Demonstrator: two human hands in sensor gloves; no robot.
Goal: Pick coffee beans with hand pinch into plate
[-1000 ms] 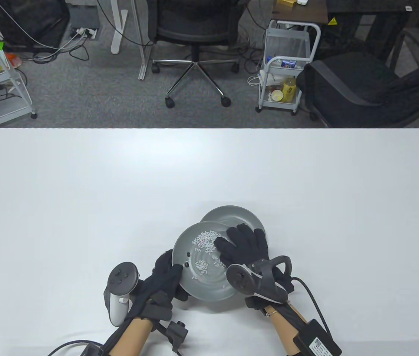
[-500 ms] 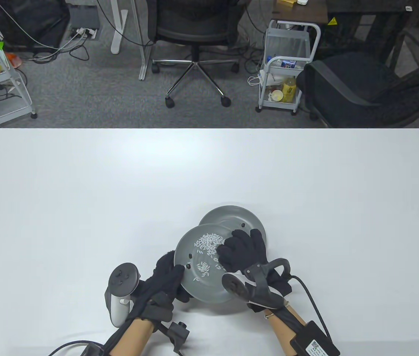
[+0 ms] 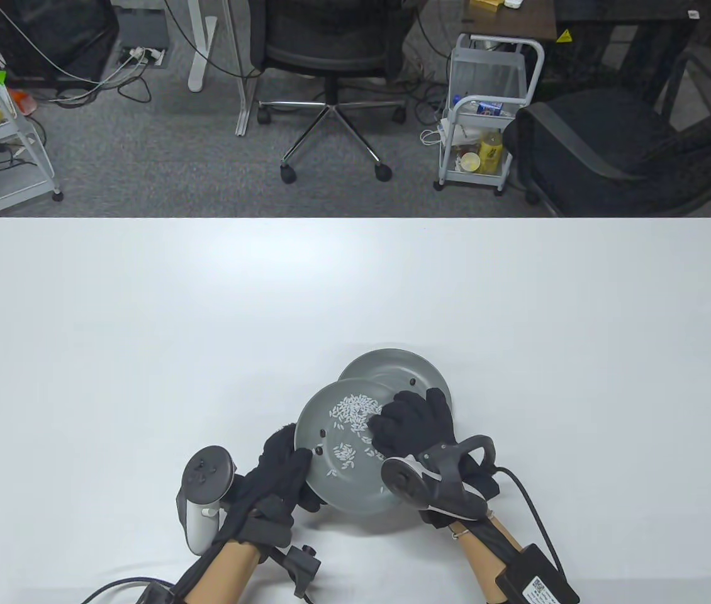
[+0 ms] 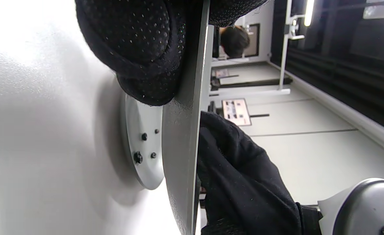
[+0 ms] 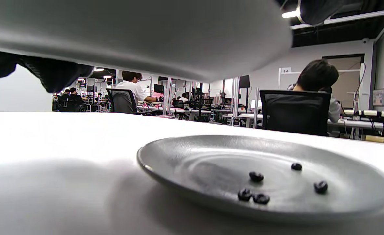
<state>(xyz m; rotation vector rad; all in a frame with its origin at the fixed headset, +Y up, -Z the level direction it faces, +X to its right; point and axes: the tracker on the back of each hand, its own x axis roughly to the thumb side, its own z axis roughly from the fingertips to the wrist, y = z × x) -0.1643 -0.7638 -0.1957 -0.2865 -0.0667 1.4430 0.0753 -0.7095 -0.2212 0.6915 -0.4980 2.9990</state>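
Observation:
My left hand (image 3: 283,465) grips the left rim of the near grey plate (image 3: 355,487) and holds it raised, overlapping the far grey plate (image 3: 393,368) on the table. The near plate carries white rice grains (image 3: 352,409) and two coffee beans (image 3: 319,432). My right hand (image 3: 412,421) reaches over its right side, fingers curled down among the rice; what they hold is hidden. The far plate (image 5: 211,153) holds several coffee beans (image 5: 256,176). In the left wrist view my left fingers (image 4: 136,42) clamp the held plate's edge (image 4: 182,147).
The white table (image 3: 141,346) stretches wide on all sides of the plates. Office chairs and wheeled carts stand on the floor beyond the table's far edge. Cables trail from both wrists at the near edge.
My right hand has drawn back from over the far plate to the near plate's rice. A coffee bean now shows on the far plate. My left hand still holds the plate.

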